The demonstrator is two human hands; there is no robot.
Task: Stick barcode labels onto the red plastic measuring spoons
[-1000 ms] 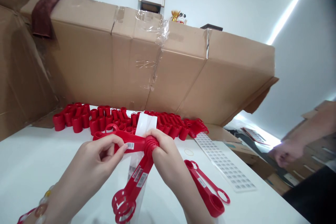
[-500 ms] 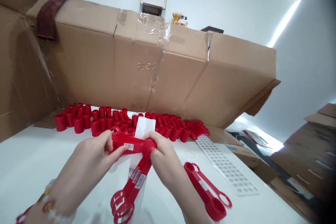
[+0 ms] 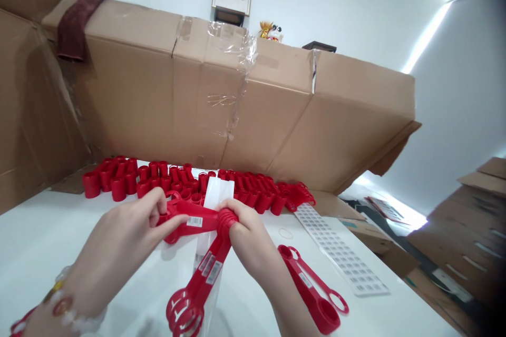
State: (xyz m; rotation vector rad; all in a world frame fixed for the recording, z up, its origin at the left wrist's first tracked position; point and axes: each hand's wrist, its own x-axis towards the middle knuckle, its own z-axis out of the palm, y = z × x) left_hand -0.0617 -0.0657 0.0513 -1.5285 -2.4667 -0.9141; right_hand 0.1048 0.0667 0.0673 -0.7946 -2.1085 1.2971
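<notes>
My left hand [image 3: 130, 234] pinches the handle of one red plastic measuring spoon [image 3: 190, 219] with a white barcode label. My right hand [image 3: 247, 234] is closed around the stacked cups of a set of red spoons [image 3: 201, 279] whose ringed handles point down toward me. Behind that set stands a clear plastic bag [image 3: 215, 195]. A further pair of red spoons [image 3: 312, 289] lies on the white table [image 3: 47, 237] to the right of my right hand.
A long row of red spoon sets [image 3: 190, 181] lines the foot of a big cardboard wall [image 3: 221, 95]. A sheet of barcode stickers [image 3: 336, 247] lies at the right. A rubber band [image 3: 285, 233] lies beside it. Cardboard boxes [image 3: 466, 210] stand beyond the table's right edge.
My left hand has drawn its spoon slightly left and down, swinging it away from the set. Another person's hand at the right edge has gone from view.
</notes>
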